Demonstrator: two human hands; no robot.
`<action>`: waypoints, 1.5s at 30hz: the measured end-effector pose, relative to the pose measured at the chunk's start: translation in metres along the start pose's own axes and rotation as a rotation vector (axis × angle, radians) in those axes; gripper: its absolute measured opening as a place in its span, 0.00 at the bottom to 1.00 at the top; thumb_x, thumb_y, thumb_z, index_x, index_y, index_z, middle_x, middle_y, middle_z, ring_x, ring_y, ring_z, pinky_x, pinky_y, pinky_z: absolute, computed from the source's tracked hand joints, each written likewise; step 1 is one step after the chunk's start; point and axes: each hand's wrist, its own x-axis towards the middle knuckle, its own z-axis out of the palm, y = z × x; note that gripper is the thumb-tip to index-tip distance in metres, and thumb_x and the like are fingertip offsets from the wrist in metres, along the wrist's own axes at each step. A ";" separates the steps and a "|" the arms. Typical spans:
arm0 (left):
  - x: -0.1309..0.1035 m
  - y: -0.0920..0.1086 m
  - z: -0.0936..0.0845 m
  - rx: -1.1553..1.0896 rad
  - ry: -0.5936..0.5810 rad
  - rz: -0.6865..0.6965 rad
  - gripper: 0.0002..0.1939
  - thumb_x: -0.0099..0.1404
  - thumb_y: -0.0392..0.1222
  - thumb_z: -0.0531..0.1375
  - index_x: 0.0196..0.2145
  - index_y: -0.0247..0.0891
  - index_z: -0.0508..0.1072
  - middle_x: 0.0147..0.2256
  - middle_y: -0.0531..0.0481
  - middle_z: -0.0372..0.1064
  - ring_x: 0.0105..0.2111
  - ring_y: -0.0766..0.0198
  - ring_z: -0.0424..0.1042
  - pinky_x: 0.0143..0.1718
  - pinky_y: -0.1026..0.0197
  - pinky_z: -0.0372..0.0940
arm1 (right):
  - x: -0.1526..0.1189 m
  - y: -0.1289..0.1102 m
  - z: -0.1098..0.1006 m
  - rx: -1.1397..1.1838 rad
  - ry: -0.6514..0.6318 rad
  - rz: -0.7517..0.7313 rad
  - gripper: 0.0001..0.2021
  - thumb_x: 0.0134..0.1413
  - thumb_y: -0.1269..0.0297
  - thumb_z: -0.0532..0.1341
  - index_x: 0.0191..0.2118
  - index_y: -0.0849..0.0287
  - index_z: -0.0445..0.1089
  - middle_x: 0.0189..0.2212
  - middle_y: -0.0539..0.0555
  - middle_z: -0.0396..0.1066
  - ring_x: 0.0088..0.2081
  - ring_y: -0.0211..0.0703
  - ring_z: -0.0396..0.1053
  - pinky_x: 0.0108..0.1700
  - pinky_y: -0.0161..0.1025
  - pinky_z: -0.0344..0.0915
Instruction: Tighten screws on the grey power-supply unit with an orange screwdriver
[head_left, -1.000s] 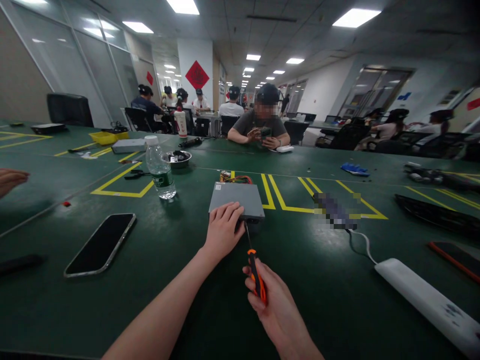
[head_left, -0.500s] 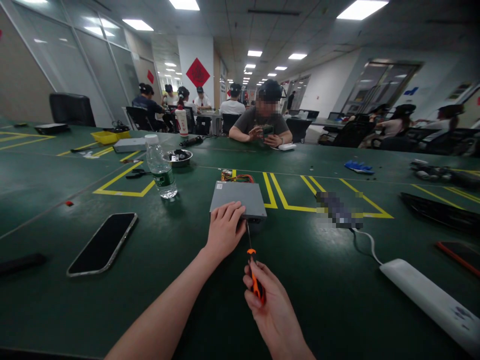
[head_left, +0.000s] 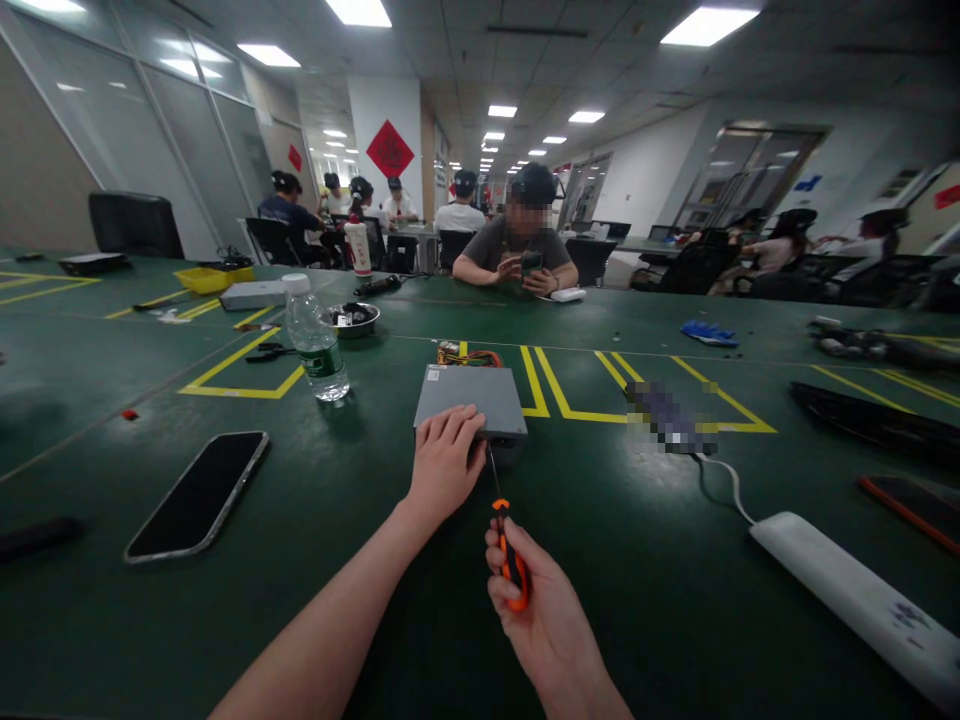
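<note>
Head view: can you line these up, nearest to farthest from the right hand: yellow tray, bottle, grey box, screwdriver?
1. Screwdriver, in the right hand.
2. Grey box, ahead, under the left hand.
3. Bottle, left of the box.
4. Yellow tray, far left.

The green table (head_left: 135, 630) bears a phone (head_left: 199, 497) and grey box (head_left: 472, 388).

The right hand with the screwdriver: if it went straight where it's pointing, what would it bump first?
Probably the near side of the grey box: the screwdriver in the right hand points there. Its tip looks very close, but whether it touches is unclear.
</note>
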 end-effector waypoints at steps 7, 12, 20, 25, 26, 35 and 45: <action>0.000 0.001 0.000 -0.015 -0.006 -0.009 0.14 0.63 0.38 0.53 0.47 0.43 0.65 0.50 0.49 0.66 0.52 0.56 0.60 0.50 0.52 0.54 | 0.000 0.002 0.003 -0.017 0.019 0.025 0.10 0.61 0.66 0.53 0.38 0.67 0.69 0.24 0.53 0.67 0.19 0.29 0.60 0.14 0.24 0.50; 0.001 0.002 -0.001 -0.001 -0.006 -0.011 0.14 0.62 0.39 0.54 0.47 0.43 0.66 0.50 0.49 0.66 0.51 0.56 0.61 0.50 0.52 0.54 | 0.000 0.004 0.003 -0.005 0.055 -0.041 0.03 0.57 0.73 0.58 0.34 0.64 0.68 0.25 0.51 0.67 0.20 0.28 0.61 0.15 0.22 0.50; 0.001 0.002 -0.001 -0.009 -0.006 -0.015 0.14 0.62 0.38 0.54 0.47 0.43 0.66 0.50 0.50 0.66 0.52 0.57 0.60 0.50 0.52 0.53 | -0.001 0.005 0.006 0.011 0.025 0.056 0.10 0.62 0.67 0.53 0.38 0.69 0.69 0.24 0.53 0.67 0.20 0.29 0.61 0.13 0.23 0.49; 0.001 0.002 -0.002 -0.004 -0.009 -0.012 0.14 0.62 0.38 0.54 0.47 0.43 0.65 0.50 0.50 0.66 0.51 0.57 0.60 0.50 0.52 0.54 | -0.002 0.004 0.006 0.017 0.028 -0.019 0.06 0.59 0.70 0.56 0.35 0.66 0.68 0.24 0.51 0.67 0.19 0.28 0.60 0.13 0.22 0.49; 0.001 0.002 -0.002 -0.005 -0.008 -0.013 0.14 0.62 0.38 0.54 0.46 0.43 0.65 0.50 0.50 0.66 0.51 0.57 0.60 0.50 0.52 0.53 | -0.002 0.004 0.006 0.021 0.026 -0.026 0.06 0.60 0.70 0.55 0.34 0.66 0.67 0.24 0.51 0.66 0.19 0.27 0.59 0.13 0.22 0.49; -0.001 0.002 0.002 -0.016 -0.003 -0.015 0.14 0.62 0.39 0.54 0.47 0.43 0.65 0.50 0.50 0.66 0.52 0.57 0.60 0.50 0.52 0.53 | -0.003 0.004 0.008 0.014 0.034 0.007 0.10 0.62 0.66 0.52 0.34 0.66 0.67 0.24 0.53 0.67 0.18 0.28 0.59 0.13 0.23 0.50; 0.000 0.003 0.000 -0.023 0.008 -0.017 0.14 0.62 0.38 0.54 0.47 0.43 0.65 0.50 0.49 0.66 0.52 0.56 0.61 0.50 0.51 0.53 | -0.006 0.002 0.009 0.025 -0.016 0.040 0.11 0.60 0.65 0.54 0.33 0.67 0.69 0.22 0.53 0.65 0.18 0.28 0.59 0.14 0.23 0.50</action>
